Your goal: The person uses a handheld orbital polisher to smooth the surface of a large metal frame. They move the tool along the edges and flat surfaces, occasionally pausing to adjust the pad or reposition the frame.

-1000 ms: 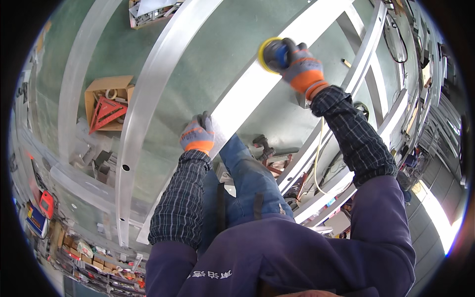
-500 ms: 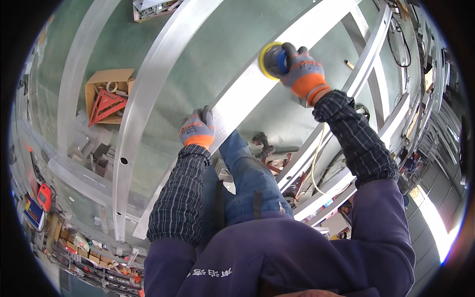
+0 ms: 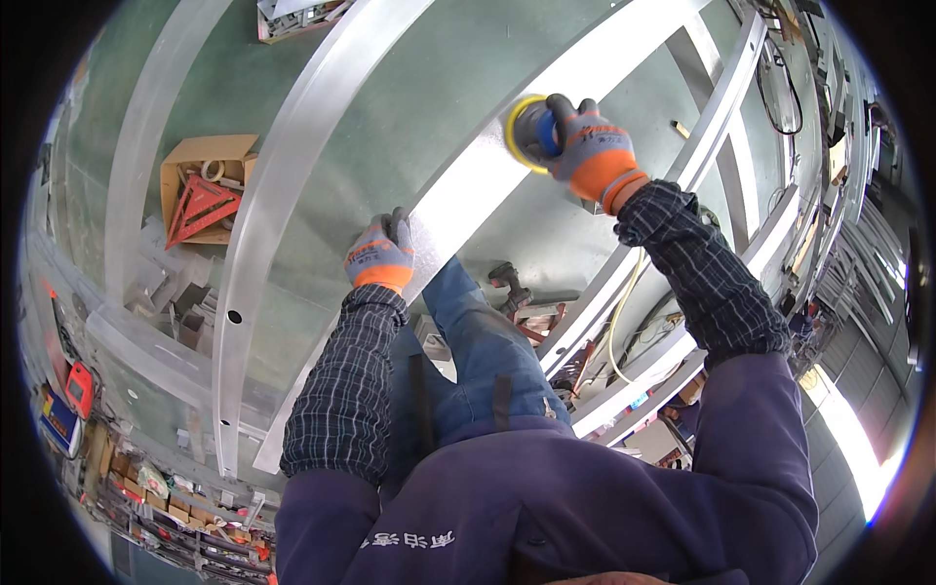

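A wide, shiny metal beam (image 3: 466, 193) runs diagonally in front of me, from near my legs up to the far right. My right hand (image 3: 597, 154), in a grey and orange glove, is closed around a round sander (image 3: 529, 135) with a yellow pad rim and a blue band. The sander's pad lies against the beam's upper face. My left hand (image 3: 380, 255), in a matching glove, grips the beam's left edge nearer to my body. Its fingers curl at that edge, and part of them is hidden.
More metal beams (image 3: 278, 185) stand to the left and right. At left a cardboard box (image 3: 210, 148) holds a red triangular square (image 3: 203, 210) and a tape roll. A cordless drill (image 3: 509, 286) is on the green floor by my legs. A pale yellow hose (image 3: 618, 327) hangs at right.
My right hand and the sander have shifted slightly down and left along the beam. My left hand stays at the beam's edge. The whole view has moved a little.
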Tool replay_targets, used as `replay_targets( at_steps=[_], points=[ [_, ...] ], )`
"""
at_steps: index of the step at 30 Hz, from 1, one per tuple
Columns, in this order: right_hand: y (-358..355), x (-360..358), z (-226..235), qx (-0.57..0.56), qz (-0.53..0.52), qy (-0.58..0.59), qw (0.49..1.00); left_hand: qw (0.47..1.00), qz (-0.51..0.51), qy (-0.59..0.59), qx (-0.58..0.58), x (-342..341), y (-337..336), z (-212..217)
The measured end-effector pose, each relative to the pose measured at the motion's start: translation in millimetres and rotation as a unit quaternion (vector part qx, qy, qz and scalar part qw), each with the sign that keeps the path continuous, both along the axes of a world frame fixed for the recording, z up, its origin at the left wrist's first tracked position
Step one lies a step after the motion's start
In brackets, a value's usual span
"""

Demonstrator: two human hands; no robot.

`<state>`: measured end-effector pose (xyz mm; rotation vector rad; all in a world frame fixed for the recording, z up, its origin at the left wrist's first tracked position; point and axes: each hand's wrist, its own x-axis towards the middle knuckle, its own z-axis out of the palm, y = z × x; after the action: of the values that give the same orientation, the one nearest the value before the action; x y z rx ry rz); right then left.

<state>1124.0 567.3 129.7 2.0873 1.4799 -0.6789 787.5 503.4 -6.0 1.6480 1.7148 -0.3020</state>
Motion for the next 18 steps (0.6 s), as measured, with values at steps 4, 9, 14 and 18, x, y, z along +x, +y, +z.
replay_targets(
  at_steps=[4,9,14,18],
  points=[
    [11.1,15.1,-2.2,0.024,-0.067,-0.004,0.997,0.999,-0.011,0.000,-0.031,2.8,5.2,6.3],
    [6.4,-11.2,4.7,-0.015,0.014,0.016,1.000,0.999,-0.011,0.000,-0.038,1.0,4.8,4.6],
    [8.7,5.8,3.9,-0.005,-0.035,0.007,0.999,0.999,-0.017,0.001,-0.032,-0.2,3.2,5.7],
    [8.9,-7.8,4.4,-0.023,0.003,0.011,1.000,0.999,-0.010,-0.003,-0.036,1.3,5.3,4.5]
  ],
)
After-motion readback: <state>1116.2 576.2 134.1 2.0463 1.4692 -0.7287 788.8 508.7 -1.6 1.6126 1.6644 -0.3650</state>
